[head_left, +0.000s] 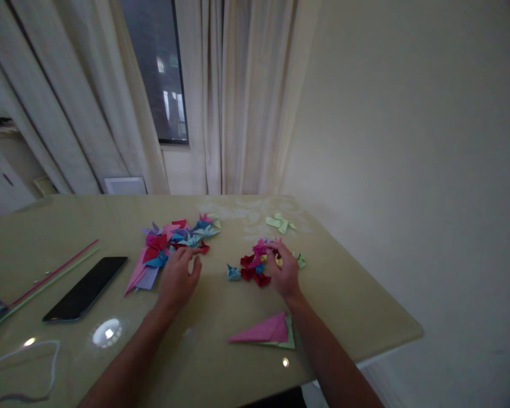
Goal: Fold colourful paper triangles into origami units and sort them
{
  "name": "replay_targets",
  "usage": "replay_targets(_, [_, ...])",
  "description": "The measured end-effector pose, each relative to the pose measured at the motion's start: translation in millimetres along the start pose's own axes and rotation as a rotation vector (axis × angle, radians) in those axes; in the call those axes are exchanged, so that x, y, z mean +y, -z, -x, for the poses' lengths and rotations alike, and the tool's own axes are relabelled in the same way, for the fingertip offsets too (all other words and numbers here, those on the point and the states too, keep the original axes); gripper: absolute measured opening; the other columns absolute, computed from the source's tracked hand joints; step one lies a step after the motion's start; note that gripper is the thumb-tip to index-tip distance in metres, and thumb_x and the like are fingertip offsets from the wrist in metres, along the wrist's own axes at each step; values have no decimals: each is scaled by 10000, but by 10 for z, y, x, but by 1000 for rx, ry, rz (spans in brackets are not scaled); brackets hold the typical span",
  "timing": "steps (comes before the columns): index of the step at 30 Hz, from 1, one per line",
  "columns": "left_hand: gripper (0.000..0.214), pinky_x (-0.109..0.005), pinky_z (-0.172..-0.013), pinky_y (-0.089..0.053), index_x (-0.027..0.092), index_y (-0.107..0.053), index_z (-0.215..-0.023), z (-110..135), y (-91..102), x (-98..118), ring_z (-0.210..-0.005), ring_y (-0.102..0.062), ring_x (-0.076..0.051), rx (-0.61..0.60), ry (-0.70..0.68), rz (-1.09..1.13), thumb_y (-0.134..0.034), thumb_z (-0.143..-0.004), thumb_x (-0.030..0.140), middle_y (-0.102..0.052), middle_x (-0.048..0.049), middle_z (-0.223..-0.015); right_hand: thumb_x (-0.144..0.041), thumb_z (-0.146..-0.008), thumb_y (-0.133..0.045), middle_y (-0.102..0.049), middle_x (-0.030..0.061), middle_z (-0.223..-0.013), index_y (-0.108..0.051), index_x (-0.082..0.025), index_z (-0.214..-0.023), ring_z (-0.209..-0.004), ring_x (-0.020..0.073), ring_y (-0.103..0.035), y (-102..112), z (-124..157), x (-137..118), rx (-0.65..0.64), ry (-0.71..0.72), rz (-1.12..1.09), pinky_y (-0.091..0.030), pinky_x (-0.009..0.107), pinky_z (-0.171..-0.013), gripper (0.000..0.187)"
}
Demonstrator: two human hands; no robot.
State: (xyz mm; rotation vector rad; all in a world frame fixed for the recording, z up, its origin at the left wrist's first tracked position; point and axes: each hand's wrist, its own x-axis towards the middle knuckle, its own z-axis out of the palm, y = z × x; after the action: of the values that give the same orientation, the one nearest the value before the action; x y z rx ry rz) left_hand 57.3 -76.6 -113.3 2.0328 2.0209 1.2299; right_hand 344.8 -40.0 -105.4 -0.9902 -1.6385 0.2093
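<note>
My left hand [181, 277] reaches over the near right side of a pile of folded paper pieces [158, 246] in red, pink, blue and purple. Its fingers are stretched and the thumb stands apart; nothing shows in its grip. At a smaller heap of dark red folded papers [247, 271], my right hand [284, 272] has its fingertips by a pink folded paper [259, 249], index finger and thumb apart. The fingers partly cover yellow and blue pieces there. A light blue folded piece [233, 273] sits left of this heap, and a pale green one [301, 260] to the right of my hand.
Pale green folded strips [281, 222] lie farther back. Nearer me are a pink paper cone shape [266, 330] and a green one beneath it. A black phone [86, 289], thin pink and green sticks [51, 277] and a white cable [54, 362] lie left. The table's right edge [365, 277] runs beside the wall.
</note>
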Motion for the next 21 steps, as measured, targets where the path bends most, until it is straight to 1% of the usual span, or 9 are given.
replay_targets(3, [456,-610,-1091,-417,177,-642,-1366,-43,128,-222,-1372,-488,-430,105,103,-438,-479,-990,378,-577,-196,-1473,-303,-1024,-515,-780,96,-1028,-759,-194,-1075,-882,243,-639,264,-184,201,217,-33,252,-460,379,-849,272])
replay_targets(6, [522,-586,-1025,-476,130,-583,-1434,-62,163,-420,-1309,-553,-443,-36,177,-570,-480,-992,387,-604,-237,-1426,-269,-1003,-501,-792,108,-1001,-791,-217,-1034,-899,275,-621,519,-397,472,179,-121,542,-402,426,-871,296])
replay_targets(8, [445,-505,-986,-519,121,-630,-1347,-79,136,-518,-1182,-652,-380,-157,138,-522,-468,-982,317,-681,-213,-1309,-228,-980,-515,-781,127,-912,-805,-223,-941,-903,297,-627,610,-528,638,78,-216,682,-378,449,-869,293])
replay_targets(10, [368,-463,-992,-528,143,-672,-1242,-99,93,-582,-1129,-690,-338,-201,76,-441,-475,-948,244,-722,-178,-1254,-186,-968,-525,-750,143,-818,-802,-216,-851,-894,311,-643,617,-618,763,-17,-290,754,-369,464,-860,302])
replay_targets(12, [346,-455,-996,-535,167,-684,-1191,-117,57,-613,-1129,-702,-328,-171,59,-357,-494,-904,197,-745,-154,-1234,-154,-967,-528,-725,144,-768,-796,-210,-801,-886,315,-655,560,-645,838,-62,-304,775,-368,474,-854,321])
replay_targets(14, [404,-442,-966,-554,186,-661,-1248,-132,42,-609,-1111,-718,-317,-112,78,-255,-510,-873,178,-758,-141,-1223,-134,-954,-541,-726,143,-780,-793,-209,-786,-884,312,-655,479,-609,869,-57,-280,772,-376,482,-853,312])
replay_targets(16, [480,-429,-938,-571,205,-609,-1346,-143,46,-568,-1084,-733,-305,-67,92,-127,-539,-871,208,-761,-131,-1222,-126,-931,-564,-748,146,-870,-799,-212,-836,-906,310,-645,411,-540,863,-45,-258,767,-392,489,-861,267])
replay_targets(19, [545,-440,-938,-580,223,-550,-1415,-143,45,-437,-1088,-737,-298,-34,108,89,-598,-879,304,-756,-120,-1233,-119,-913,-562,-746,170,-1113,-793,-200,-1063,-997,321,-634,342,-462,778,4,-220,758,-420,502,-896,287])
replay_targets(21, [589,-447,-929,-590,223,-520,-1439,-122,9,-320,-1052,-745,-285,-20,116,258,-628,-876,357,-757,-112,-1209,-141,-932,-544,-720,174,-1204,-766,-185,-1162,-1056,323,-633,278,-448,656,26,-185,645,-448,491,-917,322])
